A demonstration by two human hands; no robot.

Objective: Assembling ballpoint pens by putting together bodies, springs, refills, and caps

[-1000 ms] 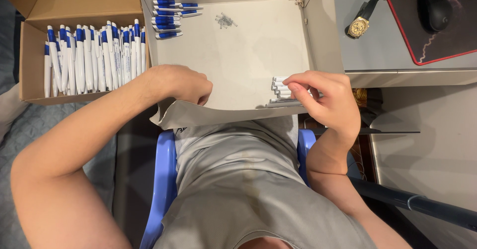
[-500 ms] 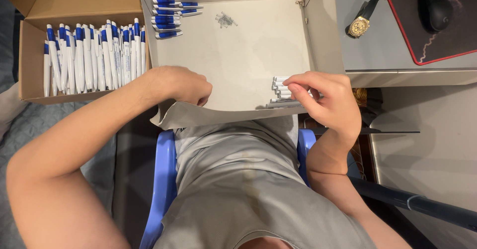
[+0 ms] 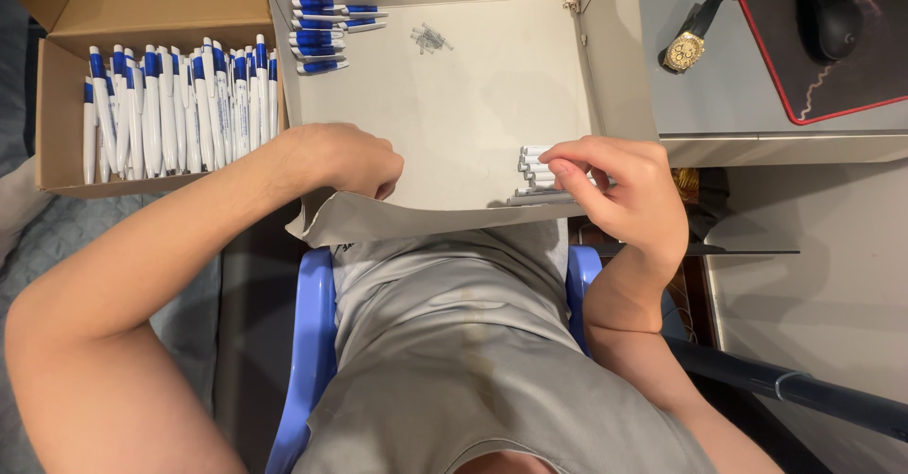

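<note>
A shallow grey cardboard tray [image 3: 473, 105] lies in front of me. My right hand [image 3: 619, 195] rests at its near right corner, fingertips on a small pile of white pen barrels [image 3: 532, 169]. My left hand [image 3: 345, 160] is curled into a loose fist over the tray's near left edge; whether it holds anything is hidden. Several blue pen parts [image 3: 322, 34] lie at the tray's far left corner. A little heap of small springs [image 3: 430, 39] sits at the far middle.
A brown cardboard box [image 3: 66, 86] on the left holds several white and blue pens [image 3: 180, 105]. On the grey desk to the right lie a gold wristwatch [image 3: 683, 48] and a black mouse [image 3: 837, 20] on a red-edged pad. I sit on a blue chair [image 3: 312, 342].
</note>
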